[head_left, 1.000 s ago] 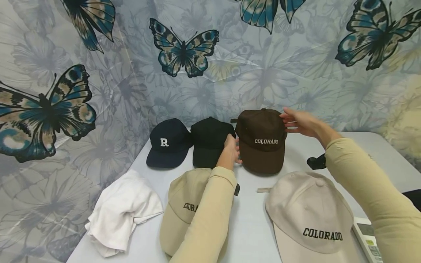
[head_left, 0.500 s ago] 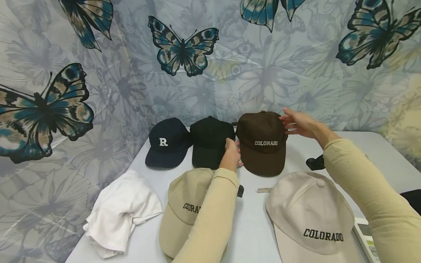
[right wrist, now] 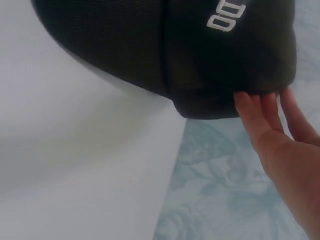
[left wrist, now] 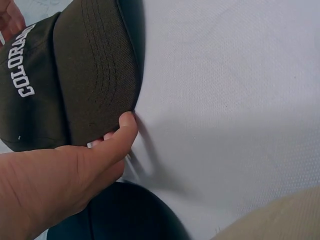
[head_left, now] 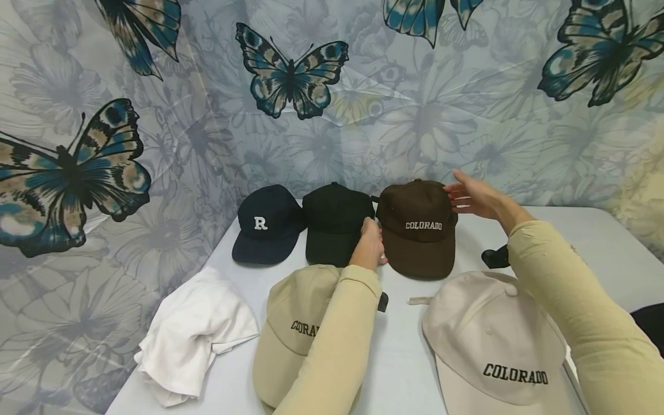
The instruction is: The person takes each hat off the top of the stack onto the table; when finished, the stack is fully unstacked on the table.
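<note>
A brown cap (head_left: 422, 251) with white COLORADO lettering stands at the back of the table, between both hands. My left hand (head_left: 369, 245) is at its left side, beside the plain black cap (head_left: 332, 222). In the left wrist view the thumb of the left hand (left wrist: 95, 165) lies along the edge of the brim (left wrist: 100, 75); its other fingers are mostly hidden. My right hand (head_left: 477, 196) touches the crown's right side with extended fingers. The right wrist view shows the fingertips of the right hand (right wrist: 287, 150) against the crown's lower edge (right wrist: 215, 102).
A navy cap (head_left: 267, 225) with a white R stands at the back left. In front lie a crumpled white cloth (head_left: 199, 334), a tan cap (head_left: 287, 346) partly behind my left sleeve, and a beige COLORADO cap (head_left: 493, 340). A black object (head_left: 495, 257) lies beside my right sleeve.
The brown cap sits slightly lower and a little further right than a second ago. My left hand has shifted slightly down and right with it; the right hand stays at the crown's side.
</note>
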A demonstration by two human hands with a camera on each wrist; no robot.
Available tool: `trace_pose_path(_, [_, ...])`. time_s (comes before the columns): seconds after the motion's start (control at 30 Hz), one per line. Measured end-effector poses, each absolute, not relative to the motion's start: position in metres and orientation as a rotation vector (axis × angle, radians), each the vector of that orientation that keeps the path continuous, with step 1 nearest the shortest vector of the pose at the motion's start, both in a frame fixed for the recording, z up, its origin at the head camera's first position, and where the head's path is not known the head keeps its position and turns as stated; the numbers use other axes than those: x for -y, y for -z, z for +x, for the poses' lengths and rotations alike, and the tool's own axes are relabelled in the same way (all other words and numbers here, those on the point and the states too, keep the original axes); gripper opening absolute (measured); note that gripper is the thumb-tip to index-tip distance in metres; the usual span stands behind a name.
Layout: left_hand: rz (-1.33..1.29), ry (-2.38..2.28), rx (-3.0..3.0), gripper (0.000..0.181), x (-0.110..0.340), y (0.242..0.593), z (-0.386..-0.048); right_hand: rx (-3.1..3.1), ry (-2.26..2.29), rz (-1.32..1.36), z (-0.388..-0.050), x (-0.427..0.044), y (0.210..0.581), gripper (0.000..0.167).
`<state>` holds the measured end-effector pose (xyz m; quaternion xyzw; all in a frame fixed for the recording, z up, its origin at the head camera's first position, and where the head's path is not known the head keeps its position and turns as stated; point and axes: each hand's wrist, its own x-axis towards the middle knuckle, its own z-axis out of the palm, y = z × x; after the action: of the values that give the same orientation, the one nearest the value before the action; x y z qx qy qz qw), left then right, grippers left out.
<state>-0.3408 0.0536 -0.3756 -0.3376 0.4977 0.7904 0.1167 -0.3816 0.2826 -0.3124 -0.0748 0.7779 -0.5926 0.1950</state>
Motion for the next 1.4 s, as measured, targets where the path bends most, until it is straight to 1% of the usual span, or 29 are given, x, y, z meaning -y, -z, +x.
trace_pose_path(0.23, [-1.001,-2.316,-1.483,0.037,-0.060,0.374,-0.339,-2.123,1.696,-0.171,-0.383,-0.287,0.316,0.087])
trace_pose_path(0.37, [-0.994,-2.316,-1.454,0.039,-0.062,0.374,-0.341,-2.119,1.694,-0.159,-0.384,-0.290,0.317,0.089])
trace_pose_path(0.67, [-0.974,-2.310,-1.424,0.051,-0.064,0.380,-0.346,-2.077,1.703,-0.154,-0.387,-0.296,0.319,0.087])
trace_pose_path(0.83, [-0.954,-2.276,-1.406,0.054,-0.063,0.393,-0.360,-2.056,1.711,-0.163,-0.388,-0.298,0.321,0.090])
trace_pose_path(0.93, [-0.964,-2.269,-1.385,0.054,-0.062,0.390,-0.358,-2.046,1.709,-0.170,-0.388,-0.299,0.322,0.092])
trace_pose_path(1.0, [-0.975,-2.288,-1.366,0.054,-0.061,0.382,-0.349,-2.037,1.708,-0.178,-0.388,-0.299,0.323,0.092])
trace_pose_path(1.1, [-0.965,-2.310,-1.353,0.056,-0.059,0.377,-0.343,-2.026,1.714,-0.182,-0.388,-0.299,0.324,0.089])
trace_pose_path(1.23, [-0.938,-2.334,-1.336,0.059,-0.057,0.377,-0.339,-2.028,1.717,-0.181,-0.388,-0.299,0.324,0.086])
trace_pose_path(1.4, [-0.940,-2.342,-1.330,0.065,-0.053,0.378,-0.339,-2.026,1.724,-0.164,-0.388,-0.298,0.324,0.089])
